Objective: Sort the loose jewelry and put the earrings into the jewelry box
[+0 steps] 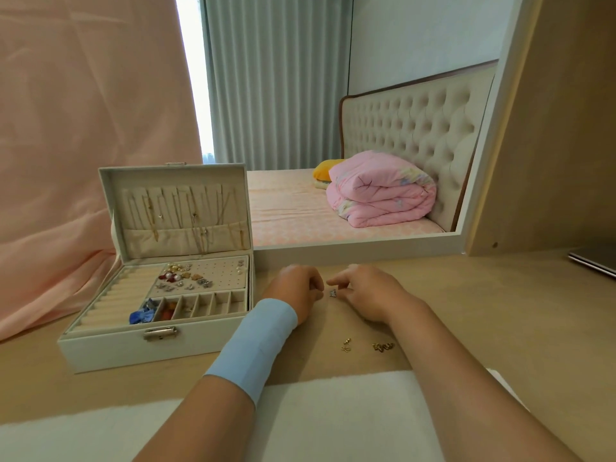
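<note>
From the head view, your left hand (296, 290), with a pale blue band (256, 345) round the wrist, rests curled on the bench (466, 311), its fingertips drawn together beside a small silver earring (332, 293); you cannot tell whether those fingers touch it. Your right hand (370, 291) pinches that earring between thumb and forefinger, just above the bench top, between the two hands. Nearer you, between your forearms, lie two more loose pieces, apart from each other: a small gold earring (346, 345) and a gold cluster (383, 346) to its right. To your left stands the white jewelry box (110, 351), lid raised, with thin chains hanging in the lid. Its perforated panel (220, 273) already carries a number of earrings, pearl, red and silver, and the front compartments hold blue and orange items. A white cloth (333, 418) lies across the near edge of the bench under your forearms.
</note>
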A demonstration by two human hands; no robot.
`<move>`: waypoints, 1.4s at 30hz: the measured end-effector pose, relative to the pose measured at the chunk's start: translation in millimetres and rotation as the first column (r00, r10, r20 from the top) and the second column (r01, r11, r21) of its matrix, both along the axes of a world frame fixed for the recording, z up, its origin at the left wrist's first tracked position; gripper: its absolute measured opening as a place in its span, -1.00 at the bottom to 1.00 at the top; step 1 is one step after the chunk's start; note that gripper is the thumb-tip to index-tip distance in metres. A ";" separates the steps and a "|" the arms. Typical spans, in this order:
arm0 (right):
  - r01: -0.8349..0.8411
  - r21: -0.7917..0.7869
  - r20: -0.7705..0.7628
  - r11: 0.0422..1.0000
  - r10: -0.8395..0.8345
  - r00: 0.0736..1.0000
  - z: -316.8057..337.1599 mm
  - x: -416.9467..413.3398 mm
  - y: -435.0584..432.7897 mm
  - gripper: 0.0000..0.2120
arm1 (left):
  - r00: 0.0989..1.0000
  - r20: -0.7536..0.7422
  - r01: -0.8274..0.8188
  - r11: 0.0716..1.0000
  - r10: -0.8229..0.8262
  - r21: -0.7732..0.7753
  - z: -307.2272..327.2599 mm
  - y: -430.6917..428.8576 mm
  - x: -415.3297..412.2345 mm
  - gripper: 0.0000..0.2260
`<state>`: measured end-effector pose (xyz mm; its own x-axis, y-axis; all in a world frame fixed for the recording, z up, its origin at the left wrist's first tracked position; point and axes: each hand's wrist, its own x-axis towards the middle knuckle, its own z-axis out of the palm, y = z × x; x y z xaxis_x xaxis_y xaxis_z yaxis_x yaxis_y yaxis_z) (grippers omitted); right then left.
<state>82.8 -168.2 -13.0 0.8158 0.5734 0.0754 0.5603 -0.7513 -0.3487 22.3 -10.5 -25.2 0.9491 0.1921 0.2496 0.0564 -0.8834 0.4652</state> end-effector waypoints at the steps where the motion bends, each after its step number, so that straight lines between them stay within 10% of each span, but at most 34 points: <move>1: -0.005 -0.024 0.023 1.000 0.006 1.000 -0.8 -1.4 1.7 -0.70 | 1.000 0.005 -0.001 1.000 0.001 -0.004 0.4 0.6 -0.7 -0.92; 11: 0.009 0.117 0.039 0.993 -0.014 0.999 -4.0 -12.7 9.3 -0.90 | 0.998 0.068 0.008 0.995 -0.001 -0.100 7.6 3.0 -4.9 -0.67; 23: -0.057 0.615 -0.158 0.787 0.193 0.969 23.1 -44.2 47.0 -0.87 | 0.987 0.161 0.014 0.986 0.012 -0.165 61.5 54.2 -66.9 -0.92; 42: -0.238 0.383 -0.133 0.893 0.308 0.942 43.0 -95.6 151.8 -0.79 | 0.961 0.236 -0.054 0.930 0.147 -0.363 64.6 164.9 -134.6 -0.97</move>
<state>-12.8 -16.4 30.0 0.6500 0.7383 0.1801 0.6238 -0.3830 -0.6813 -112.3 154.4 39.4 0.8333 0.4024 0.3790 -0.0253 -0.6572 0.7533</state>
